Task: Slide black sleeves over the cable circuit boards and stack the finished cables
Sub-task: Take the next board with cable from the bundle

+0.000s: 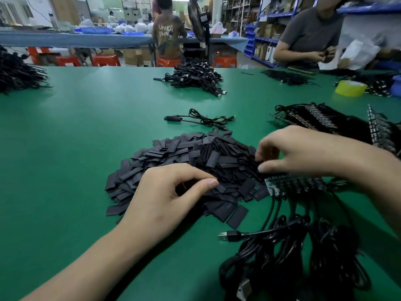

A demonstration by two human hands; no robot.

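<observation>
Head view. The left hand lies on the near edge of a heap of black sleeves, its fingers curled and the thumb tip close to the forefinger; whether a sleeve is pinched between them cannot be told. The right hand reaches in at the heap's right edge with its fingers curled down among the sleeves; its grasp likewise cannot be told. Just below the right thumb a row of green circuit boards lies side by side, touching the heap. Their black cables run toward the viewer into a coiled bundle with a USB plug at its left. Beyond the heap, apart from it, one sleeved cable lies alone on the green counter. Farther back is a stack of finished cables. To the right, behind the right forearm, stand further rows of unsleeved boards. A yellow tape roll sits near the far right edge, and another cable pile at the far left. A second person works at the counter's far right corner.
</observation>
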